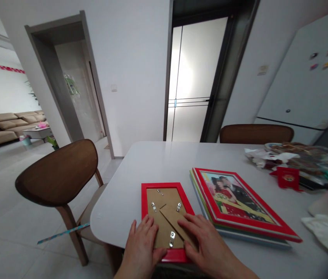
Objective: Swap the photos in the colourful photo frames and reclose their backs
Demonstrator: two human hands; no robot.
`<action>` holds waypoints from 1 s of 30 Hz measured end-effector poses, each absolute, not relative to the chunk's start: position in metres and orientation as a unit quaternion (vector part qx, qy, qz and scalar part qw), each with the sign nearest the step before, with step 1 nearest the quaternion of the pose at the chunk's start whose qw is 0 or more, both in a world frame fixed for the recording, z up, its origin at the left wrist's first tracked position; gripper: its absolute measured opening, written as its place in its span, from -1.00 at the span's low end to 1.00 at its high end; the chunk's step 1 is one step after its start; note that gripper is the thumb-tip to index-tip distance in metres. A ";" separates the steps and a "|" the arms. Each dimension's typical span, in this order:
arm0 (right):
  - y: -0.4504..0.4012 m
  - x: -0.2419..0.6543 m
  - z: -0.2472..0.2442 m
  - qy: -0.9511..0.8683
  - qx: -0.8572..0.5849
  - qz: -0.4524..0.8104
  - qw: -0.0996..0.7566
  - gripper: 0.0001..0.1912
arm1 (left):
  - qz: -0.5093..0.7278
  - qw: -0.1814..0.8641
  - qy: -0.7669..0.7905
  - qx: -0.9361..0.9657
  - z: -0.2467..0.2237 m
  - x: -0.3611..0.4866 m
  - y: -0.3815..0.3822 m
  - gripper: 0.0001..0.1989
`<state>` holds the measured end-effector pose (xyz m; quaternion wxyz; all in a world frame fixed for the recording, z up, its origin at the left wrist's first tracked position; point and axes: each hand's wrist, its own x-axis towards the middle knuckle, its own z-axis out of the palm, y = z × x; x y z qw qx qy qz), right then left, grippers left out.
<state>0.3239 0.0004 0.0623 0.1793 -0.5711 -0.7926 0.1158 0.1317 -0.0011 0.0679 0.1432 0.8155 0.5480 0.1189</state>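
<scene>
A small red picture frame (144, 199) lies face down at the near edge of the white table, its brown backing board (164, 197) facing up. Several metal clips and hangers are fixed on the board, and a slanted stand leg (171, 220) lies across its middle. My left hand (142, 244) grips the frame's left side, fingers on the board and thumb by the lower edge. On the other side, my right hand (206, 242) is closed over the lower right part, fingers resting on the stand leg and thumb near the bottom border. The frame's front is hidden.
Right of my hands lies a stack of larger frames, topped by a red frame (207, 193) with a couple's photo. Further right are a red packet (288, 178), plastic bags (321, 157) and a white cloth (327, 232). Brown chairs (62, 174) stand at the table's left and far sides.
</scene>
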 end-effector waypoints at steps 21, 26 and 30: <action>-0.002 0.312 0.067 -0.854 -0.476 0.096 0.188 -0.72 | 0.169 0.198 0.490 0.832 0.056 0.123 -0.009 -0.73; -0.008 0.305 0.077 -0.883 -0.433 0.108 0.143 -0.73 | 0.161 0.188 0.488 0.837 0.057 0.124 -0.009 -0.73; -0.013 0.309 0.078 -0.889 -0.423 0.111 0.135 -0.72 | 0.154 0.188 0.493 0.836 0.060 0.126 -0.009 -0.73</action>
